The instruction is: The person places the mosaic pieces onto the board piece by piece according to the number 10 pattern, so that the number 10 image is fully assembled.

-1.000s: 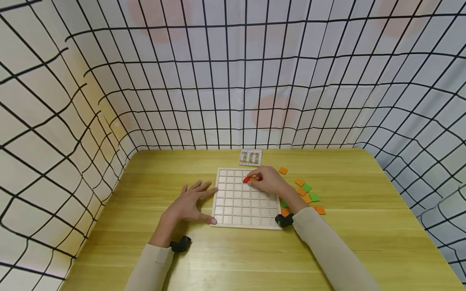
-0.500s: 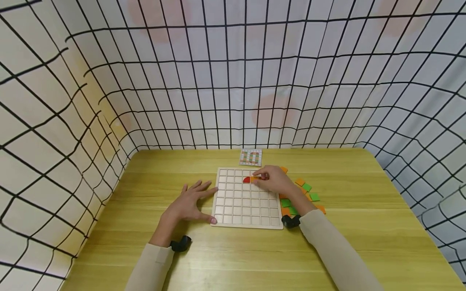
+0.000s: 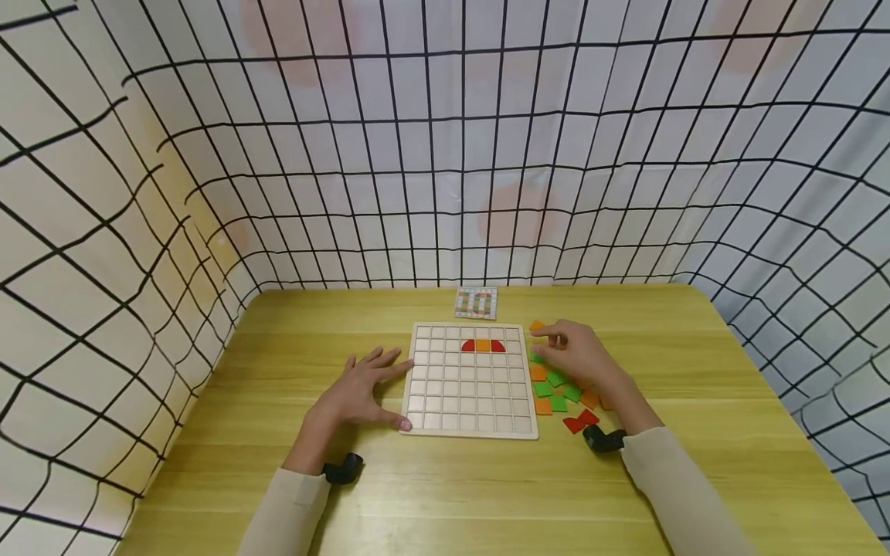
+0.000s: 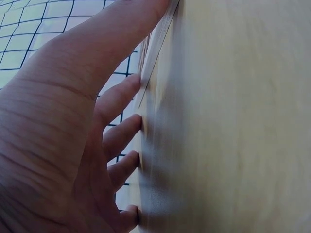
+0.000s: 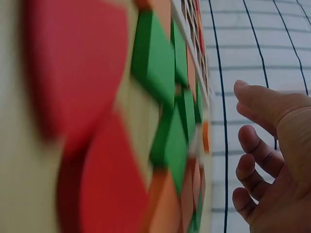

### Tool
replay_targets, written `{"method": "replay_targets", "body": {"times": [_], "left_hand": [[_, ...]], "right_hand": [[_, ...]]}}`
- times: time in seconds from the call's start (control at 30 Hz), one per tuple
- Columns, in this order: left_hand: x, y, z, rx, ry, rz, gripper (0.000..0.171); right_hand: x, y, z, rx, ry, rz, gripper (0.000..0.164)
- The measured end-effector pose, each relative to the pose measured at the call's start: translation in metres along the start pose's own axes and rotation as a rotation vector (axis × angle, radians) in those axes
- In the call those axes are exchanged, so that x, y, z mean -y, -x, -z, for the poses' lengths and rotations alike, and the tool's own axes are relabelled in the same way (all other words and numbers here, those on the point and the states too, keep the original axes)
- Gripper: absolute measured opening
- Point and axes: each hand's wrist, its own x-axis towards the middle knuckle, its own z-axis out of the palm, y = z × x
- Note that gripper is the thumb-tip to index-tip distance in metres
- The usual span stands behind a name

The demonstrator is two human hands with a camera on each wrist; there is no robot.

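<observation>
A pale wooden grid board (image 3: 448,394) lies flat on the table. In its upper rows an orange square tile (image 3: 483,345) sits between two red rounded tiles, one on the left (image 3: 469,346) and one on the right (image 3: 497,346). My left hand (image 3: 358,394) rests with fingers spread at the board's left edge, thumb and index finger touching the frame. Just right of the board, my right hand (image 3: 580,355) hovers over loose tiles; in the right wrist view its fingers (image 5: 252,141) are loosely bent and nothing is between them. The hand hides some tiles.
Loose green tiles (image 3: 555,378), orange tiles (image 3: 544,406) and red tiles (image 3: 580,422) lie scattered along the board's right side. A small printed pattern card (image 3: 476,303) lies behind the board. White walls with black grid lines surround the wooden table (image 3: 431,494).
My right hand has let go of the tiles in the upper row and moved right, off the board to the loose tiles. The left hand stays at the board's edge.
</observation>
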Motion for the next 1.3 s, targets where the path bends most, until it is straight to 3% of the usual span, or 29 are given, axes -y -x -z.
{"method": "replay_targets", "body": {"times": [0.4,0.57,1.0,1.3], "left_hand": [[-0.001,0.001,-0.002,0.009,-0.001,0.009,0.113],[-0.002,0.001,-0.002,0.011,0.009,0.006,0.113],[-0.002,0.001,0.0,0.004,0.015,0.005,0.112],[-0.002,0.001,-0.001,0.002,0.012,0.009,0.112]], "right_hand": [[-0.048,0.048,0.033,-0.067,0.141,0.002,0.038],[-0.062,0.064,0.04,-0.057,0.135,-0.027,0.041],[-0.076,0.081,0.052,0.005,0.091,-0.047,0.042],[-0.077,0.086,0.052,0.017,0.068,0.014,0.039]]}}
